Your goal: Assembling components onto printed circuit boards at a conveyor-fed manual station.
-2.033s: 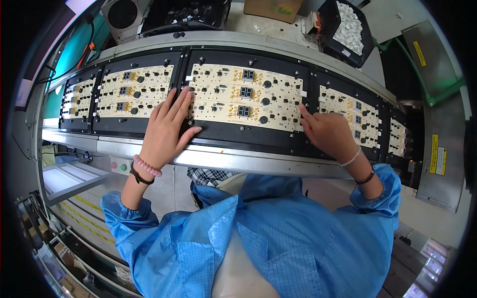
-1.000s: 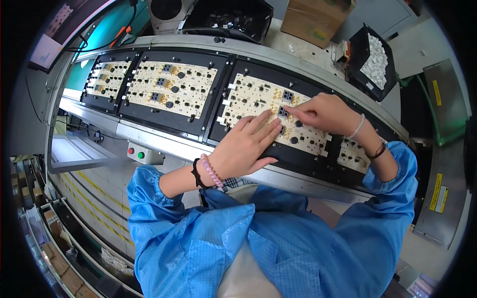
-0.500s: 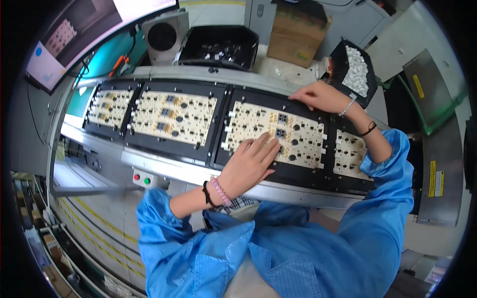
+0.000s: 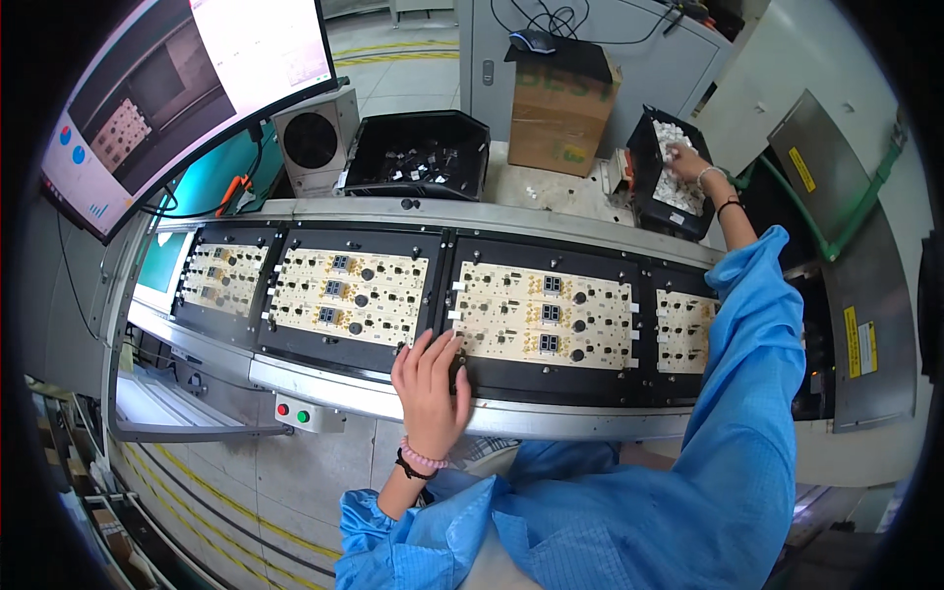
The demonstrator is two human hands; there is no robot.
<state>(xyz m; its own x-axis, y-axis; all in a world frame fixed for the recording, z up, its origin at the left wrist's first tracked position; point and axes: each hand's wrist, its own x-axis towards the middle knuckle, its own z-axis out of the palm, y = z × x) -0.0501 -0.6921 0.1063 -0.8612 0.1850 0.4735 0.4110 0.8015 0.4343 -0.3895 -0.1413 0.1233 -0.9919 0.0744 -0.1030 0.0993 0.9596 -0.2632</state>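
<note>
My left hand (image 4: 431,388) rests with fingers stretched on the black edge where two carrier frames meet, holding nothing. Beside it lies a cream circuit board (image 4: 511,339) with black digit displays, round black parts and white connectors along its ends, set in a black carrier frame (image 4: 551,383). To its left sits a similar circuit board (image 4: 388,270). Up at the right, my right hand (image 4: 691,164) reaches into a black bin (image 4: 644,177) of small white pieces (image 4: 678,195). Its fingers are bunched down among them; what they hold, if anything, cannot be made out.
More boards lie at the line's far left (image 4: 224,275) and right (image 4: 683,329). Behind the metal rail (image 4: 560,224) stand a black bin of small dark parts (image 4: 393,187), a cardboard box (image 4: 556,123) and a monitor (image 4: 197,98). A button box (image 4: 307,413) hangs in front.
My right hand has gone from the carrier's far edge into the bin of white pieces. My left hand has slid off the board, left and nearer. The view has shifted.
</note>
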